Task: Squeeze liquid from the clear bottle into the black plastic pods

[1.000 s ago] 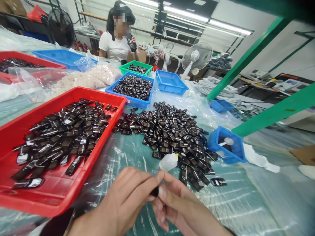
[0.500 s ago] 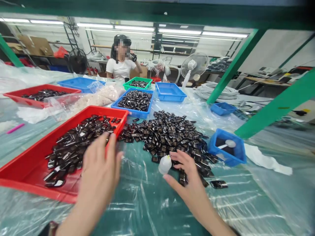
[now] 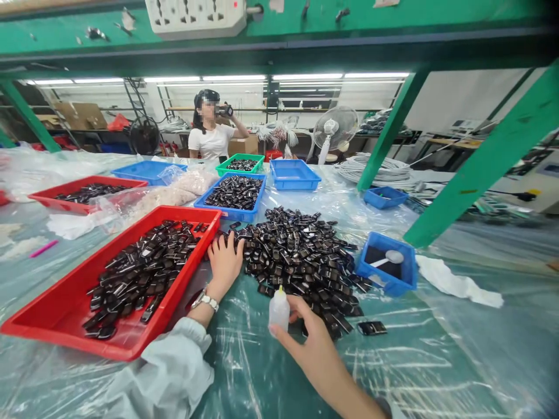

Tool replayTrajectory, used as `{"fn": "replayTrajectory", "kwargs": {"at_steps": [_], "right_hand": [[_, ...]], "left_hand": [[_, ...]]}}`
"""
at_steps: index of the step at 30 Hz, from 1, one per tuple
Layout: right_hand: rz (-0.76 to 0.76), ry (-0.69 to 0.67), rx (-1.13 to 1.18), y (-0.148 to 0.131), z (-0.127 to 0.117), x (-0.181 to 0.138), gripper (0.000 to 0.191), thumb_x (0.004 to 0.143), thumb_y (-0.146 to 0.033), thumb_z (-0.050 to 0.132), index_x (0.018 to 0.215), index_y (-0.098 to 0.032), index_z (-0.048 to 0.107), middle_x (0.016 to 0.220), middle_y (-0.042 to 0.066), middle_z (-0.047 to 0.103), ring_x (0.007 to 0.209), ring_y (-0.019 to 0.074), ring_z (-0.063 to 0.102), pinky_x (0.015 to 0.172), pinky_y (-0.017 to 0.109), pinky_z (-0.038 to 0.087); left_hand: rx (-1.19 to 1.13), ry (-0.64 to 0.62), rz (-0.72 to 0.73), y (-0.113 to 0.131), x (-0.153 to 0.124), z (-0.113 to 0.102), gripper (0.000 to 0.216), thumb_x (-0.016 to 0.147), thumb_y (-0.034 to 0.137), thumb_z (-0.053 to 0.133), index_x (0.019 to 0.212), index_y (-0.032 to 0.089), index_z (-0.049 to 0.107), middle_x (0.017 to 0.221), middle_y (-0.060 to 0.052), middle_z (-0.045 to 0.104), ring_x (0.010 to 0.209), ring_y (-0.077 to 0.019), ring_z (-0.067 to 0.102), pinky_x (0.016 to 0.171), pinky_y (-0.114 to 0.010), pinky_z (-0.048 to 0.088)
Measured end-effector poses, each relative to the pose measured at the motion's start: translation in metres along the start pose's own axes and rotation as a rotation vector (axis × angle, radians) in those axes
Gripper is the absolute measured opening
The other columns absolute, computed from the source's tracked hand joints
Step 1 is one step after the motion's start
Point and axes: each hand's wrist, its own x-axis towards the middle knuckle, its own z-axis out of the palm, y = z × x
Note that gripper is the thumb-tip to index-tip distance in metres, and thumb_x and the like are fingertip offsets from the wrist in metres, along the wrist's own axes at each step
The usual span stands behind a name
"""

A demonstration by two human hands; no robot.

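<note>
- Red tray [image 3: 52, 326], left: holds loose dark parts, rim just beside the left hand.
- Left hand [image 3: 225, 262]: fingers spread flat, resting on the near-left edge of the pile of dark parts [image 3: 297, 256]; grips nothing.
- Right hand [image 3: 312, 343]: loosely curled around the small white bottle [image 3: 278, 309], upright at the pile's near edge.
- Small blue bin [image 3: 386, 282], right: contains a white spoon-shaped tool.

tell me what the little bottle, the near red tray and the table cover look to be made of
Little bottle, under the right hand: soft translucent white plastic, probably; light passes through.
Near red tray: rigid moulded plastic, smooth, slightly glossy.
Table cover: thin clear plastic film, wrinkled and shiny, over green.
</note>
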Motion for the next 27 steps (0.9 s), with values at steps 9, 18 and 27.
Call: {"fn": "replayTrajectory", "kwargs": {"at_steps": [9,18,27], "right_hand": [[-0.024,-0.025,-0.002,-0.001,-0.002,0.0,0.025,0.077,-0.026,0.065,0.101,-0.021,0.062,0.088,0.004,0.07,0.072,0.0198,0.058,0.07,0.033,0.047],[-0.032,-0.106,0.032,0.0,-0.006,0.0,0.027,0.086,-0.033,0.057,0.11,-0.021,0.054,0.091,0.005,0.069,0.077,0.0213,0.061,0.074,0.036,0.049],[-0.039,-0.217,0.047,0.005,0.003,0.01,0.028,0.095,-0.034,0.047,0.119,-0.02,0.045,0.119,0.011,0.063,0.111,0.0232,0.059,0.096,0.041,0.044]], "left_hand": [[-0.147,-0.1,0.216,0.014,-0.042,-0.008,0.03,0.093,0.029,0.058,0.121,0.017,0.056,0.122,-0.009,0.059,0.101,-0.0236,0.062,0.084,-0.044,0.053],[-0.143,-0.069,0.069,-0.018,-0.036,-0.008,0.031,0.093,0.029,0.059,0.121,0.017,0.055,0.122,-0.009,0.058,0.102,-0.024,0.062,0.084,-0.045,0.053],[-0.387,-0.163,0.341,-0.017,-0.063,-0.031,0.032,0.093,0.026,0.058,0.124,0.017,0.054,0.128,-0.01,0.056,0.111,-0.0266,0.059,0.09,-0.049,0.05]]}}
